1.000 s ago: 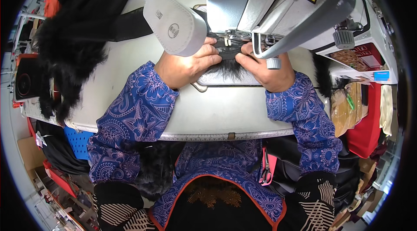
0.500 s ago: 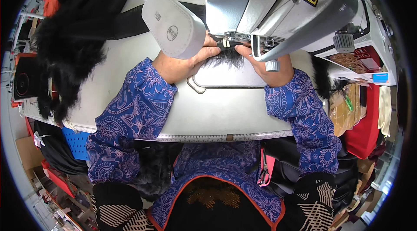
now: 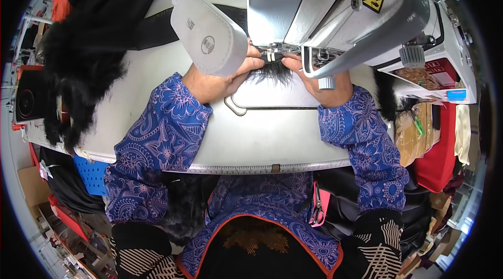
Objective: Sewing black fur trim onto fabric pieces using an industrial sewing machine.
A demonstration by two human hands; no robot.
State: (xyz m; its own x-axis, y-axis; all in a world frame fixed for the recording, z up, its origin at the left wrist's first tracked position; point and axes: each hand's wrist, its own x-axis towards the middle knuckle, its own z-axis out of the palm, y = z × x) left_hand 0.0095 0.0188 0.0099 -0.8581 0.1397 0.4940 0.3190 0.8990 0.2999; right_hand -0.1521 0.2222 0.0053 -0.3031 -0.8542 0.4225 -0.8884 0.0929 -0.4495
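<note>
A piece of black furry fabric (image 3: 273,74) lies under the presser foot (image 3: 271,55) of a sewing machine (image 3: 275,6), its long hairs spread toward me over the bed. My left hand (image 3: 217,86) grips the fabric's left side, thumb stretched to the edge beside the foot. On the other side, the thumb of my right hand (image 3: 330,90) presses the fabric close to the foot. Both hands look closed on the fabric, though a pale grey rounded cover (image 3: 209,38) hides part of the left fingers and the machine hides most of the right ones.
More black fur (image 3: 84,69) and a long black strip (image 3: 157,30) are heaped at the left of the white table (image 3: 257,142). A ruler tape (image 3: 236,169) follows its front edge. Scissors (image 3: 317,208) rest near my lap. A grey guard bar (image 3: 387,43) arches above my right hand.
My right thumb has shifted very slightly left along the fabric by the foot. Otherwise my hands and the fabric keep nearly the same place; the whole view has moved a little.
</note>
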